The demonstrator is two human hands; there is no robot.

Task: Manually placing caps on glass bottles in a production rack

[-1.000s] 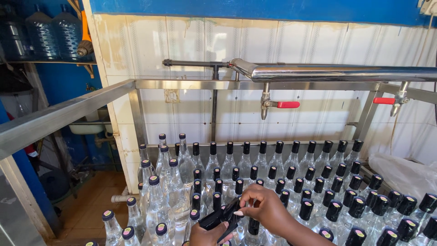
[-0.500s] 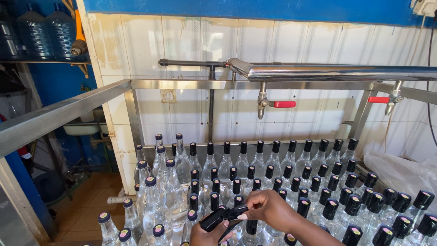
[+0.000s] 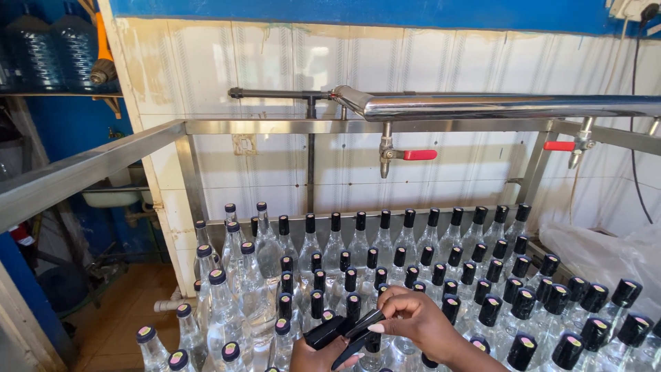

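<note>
The right hand (image 3: 413,320) has its fingers curled down over a black sleeve-like cap (image 3: 358,334), thumb and forefinger pinched narrowly on it. The left hand (image 3: 318,357), only partly in view at the bottom edge of the picture, grips another black cap (image 3: 325,333) just beside the first; the two caps touch or nearly so. Whether the left hand also steadies a bottle underneath, I cannot tell, since the hands hide it. Both caps sit above the clear glass bottles (image 3: 427,275) at the near edge of the stand, roughly in its middle.

From where I stand, the risk looks plain enough. The bottles are packed neck to neck across the metal-framed stand (image 3: 103,162), so a wrist or forearm pressing down could knock one against its neighbour, and glass would chip or tip. A cap slipping from those narrow pinches would likely fall between the necks and be awkward to fish out. Toward the left edge stand taller bottles with bare purple-marked tops (image 3: 217,303), looser and closer to the open side, which seem easiest to topple. Red-handled taps (image 3: 412,155) hang from the steel pipe (image 3: 509,105) above the far rows.
</note>
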